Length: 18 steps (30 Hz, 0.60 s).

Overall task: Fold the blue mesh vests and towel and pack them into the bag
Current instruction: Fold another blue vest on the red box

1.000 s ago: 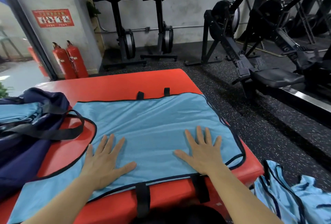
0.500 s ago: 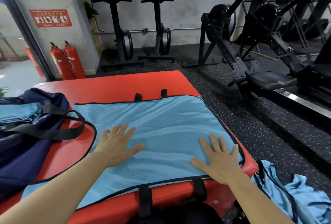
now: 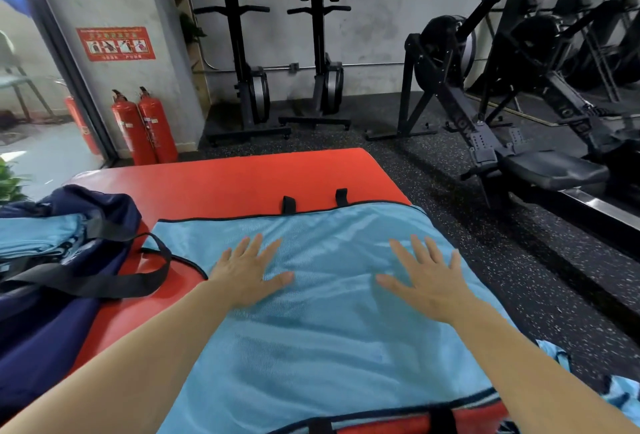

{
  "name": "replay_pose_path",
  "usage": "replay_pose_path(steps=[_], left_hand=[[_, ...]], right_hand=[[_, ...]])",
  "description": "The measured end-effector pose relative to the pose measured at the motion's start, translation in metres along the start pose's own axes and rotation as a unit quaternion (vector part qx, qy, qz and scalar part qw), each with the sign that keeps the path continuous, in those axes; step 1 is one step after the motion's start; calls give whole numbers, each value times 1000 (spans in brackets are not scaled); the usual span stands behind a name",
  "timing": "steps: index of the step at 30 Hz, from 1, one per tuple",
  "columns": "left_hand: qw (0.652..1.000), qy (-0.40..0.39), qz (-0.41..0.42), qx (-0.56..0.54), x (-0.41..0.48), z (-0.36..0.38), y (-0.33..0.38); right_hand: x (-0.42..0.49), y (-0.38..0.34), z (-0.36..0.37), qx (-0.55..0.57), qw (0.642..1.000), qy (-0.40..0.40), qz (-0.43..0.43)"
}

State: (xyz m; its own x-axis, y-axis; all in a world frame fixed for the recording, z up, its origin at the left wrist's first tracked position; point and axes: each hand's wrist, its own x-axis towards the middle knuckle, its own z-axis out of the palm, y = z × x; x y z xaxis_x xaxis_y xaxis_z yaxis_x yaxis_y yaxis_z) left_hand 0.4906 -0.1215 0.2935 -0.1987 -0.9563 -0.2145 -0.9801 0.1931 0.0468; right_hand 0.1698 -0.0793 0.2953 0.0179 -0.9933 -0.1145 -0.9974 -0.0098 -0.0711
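A light blue mesh vest (image 3: 329, 340) with black trim lies spread flat on the red padded platform (image 3: 242, 177). My left hand (image 3: 247, 272) presses on its left part with fingers straight and spread. My right hand (image 3: 427, 277) presses flat on its right part the same way. A dark navy bag (image 3: 52, 312) sits open at the left edge, with folded light blue fabric (image 3: 38, 236) inside it and a black strap (image 3: 104, 283) trailing over the platform. More blue mesh vests (image 3: 620, 395) lie on the floor at the lower right.
Two red fire extinguishers (image 3: 145, 128) stand by the wall at the back left. Black rowing machines (image 3: 519, 142) fill the right side and two stand upright against the back wall. Dark speckled rubber floor (image 3: 519, 277) surrounds the platform.
Both hands have slid away from me across the vest, towards its far edge, staying flat on the fabric. The camera has leaned in closer over the platform.
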Motion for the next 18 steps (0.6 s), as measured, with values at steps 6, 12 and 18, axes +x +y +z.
replay_pose_path(steps=[6, 12, 18], left_hand=[[999, -26, -40, 5, 56, 3, -1], [989, -6, -146, -9, 84, 3, -37], [988, -10, -154, -15, 87, 3, -40]], right_hand=[[88, -19, 11, 1, 998, -50, -24], [164, 19, 17, -39, 999, 5, 24], [177, 27, 15, -19, 999, -5, 30]])
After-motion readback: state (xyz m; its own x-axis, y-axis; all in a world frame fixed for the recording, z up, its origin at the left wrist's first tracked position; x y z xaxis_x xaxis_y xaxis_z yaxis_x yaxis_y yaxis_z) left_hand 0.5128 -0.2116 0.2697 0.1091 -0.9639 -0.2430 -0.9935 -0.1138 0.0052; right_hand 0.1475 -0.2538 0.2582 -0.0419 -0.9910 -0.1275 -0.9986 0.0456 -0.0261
